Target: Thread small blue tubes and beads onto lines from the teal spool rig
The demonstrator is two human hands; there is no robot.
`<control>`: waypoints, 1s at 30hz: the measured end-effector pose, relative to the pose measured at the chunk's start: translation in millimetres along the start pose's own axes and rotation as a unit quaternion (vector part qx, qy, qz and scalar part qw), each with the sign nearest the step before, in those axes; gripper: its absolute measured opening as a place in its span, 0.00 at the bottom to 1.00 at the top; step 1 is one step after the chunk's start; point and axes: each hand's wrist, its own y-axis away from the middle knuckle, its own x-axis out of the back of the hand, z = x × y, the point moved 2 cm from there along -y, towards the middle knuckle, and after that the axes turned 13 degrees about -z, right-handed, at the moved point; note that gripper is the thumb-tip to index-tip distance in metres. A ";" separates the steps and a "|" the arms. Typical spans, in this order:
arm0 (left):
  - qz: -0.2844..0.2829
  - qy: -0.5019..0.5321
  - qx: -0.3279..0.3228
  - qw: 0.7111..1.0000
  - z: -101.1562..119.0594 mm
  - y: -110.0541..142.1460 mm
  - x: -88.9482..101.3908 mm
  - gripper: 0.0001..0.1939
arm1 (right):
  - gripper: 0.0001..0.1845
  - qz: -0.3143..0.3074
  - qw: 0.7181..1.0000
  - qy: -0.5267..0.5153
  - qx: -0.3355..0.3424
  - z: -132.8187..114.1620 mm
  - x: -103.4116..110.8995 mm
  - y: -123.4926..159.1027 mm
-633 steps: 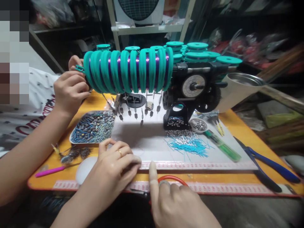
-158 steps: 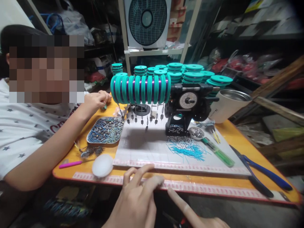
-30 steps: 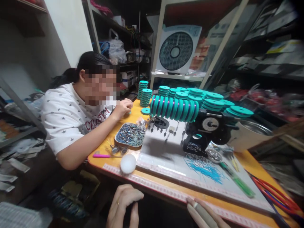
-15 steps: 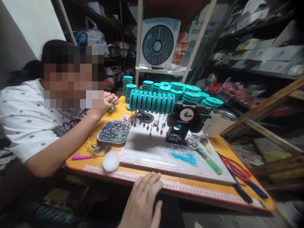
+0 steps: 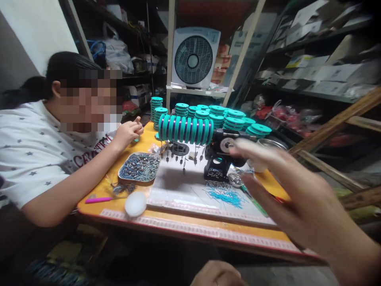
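Observation:
My right hand (image 5: pixel 300 190) reaches in from the right, blurred, with fingers stretched out and thumb apart, holding nothing visible. Its fingertips overlap the dial of a black stand (image 5: pixel 216 165); contact is unclear. A row of teal spools (image 5: pixel 186 130) with purple bands sits sideways on this stand, and small dark pieces dangle below on thin lines. At the bottom edge, part of my left hand (image 5: pixel 218 274) shows in front of the table; its fingers are mostly cut off. Blue sticks (image 5: pixel 228 197) and a small dish of metal bits (image 5: pixel 236 179) lie near the stand.
A co-worker (image 5: pixel 59 131) leans on the left side of the yellow table (image 5: pixel 89 209). A tray of small blue and grey parts (image 5: pixel 139 167), a pink-handled tool (image 5: pixel 98 200) and a white round lump (image 5: pixel 135 204) lie nearby. Stacked teal spools (image 5: pixel 235 114) stand behind.
My right hand has come into view from the right and covers the pliers. My left hand has dropped from the table's front edge to the bottom of the view. The view has shifted slightly.

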 end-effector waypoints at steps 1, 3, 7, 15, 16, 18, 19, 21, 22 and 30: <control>0.007 0.009 0.010 1.000 -4.5 -9.1 10.2 0.15 | 0.28 -0.005 0.999 0.019 0.030 2.3 2.3 -39.1; 0.016 0.026 0.024 0.999 -11.7 -16.7 21.2 0.18 | 0.29 -0.050 0.998 0.034 -0.013 13.7 -2.1 -113.4; 0.025 0.058 0.049 0.997 -27.0 -17.8 27.7 0.19 | 0.29 -0.198 0.976 0.024 -0.086 41.5 -28.3 -205.2; 0.037 0.123 0.097 0.987 -65.1 -16.6 36.4 0.19 | 0.33 -0.119 0.979 0.115 -0.116 24.3 -71.2 -156.9; 0.039 0.128 0.100 0.986 -64.0 -16.7 36.5 0.20 | 0.34 -0.096 0.982 0.125 -0.102 19.8 -73.0 -147.2; 0.043 0.137 0.105 0.984 -55.3 -16.9 34.1 0.19 | 0.36 -0.069 0.986 0.130 -0.082 17.1 -70.7 -137.8; 0.044 0.140 0.106 0.983 -47.9 -15.7 30.6 0.19 | 0.36 -0.060 0.987 0.125 -0.080 18.9 -66.6 -138.7; 0.044 0.149 0.104 0.982 -28.1 -5.9 16.7 0.15 | 0.33 -0.048 0.989 0.105 -0.089 27.2 -55.7 -149.7; 0.040 0.153 0.103 0.982 -16.5 4.6 5.1 0.18 | 0.32 -0.050 0.990 0.093 -0.095 32.3 -51.0 -157.8; -0.026 0.247 0.102 0.963 56.3 148.0 -155.4 0.14 | 0.20 -0.119 0.987 0.052 -0.096 47.3 -61.1 -181.6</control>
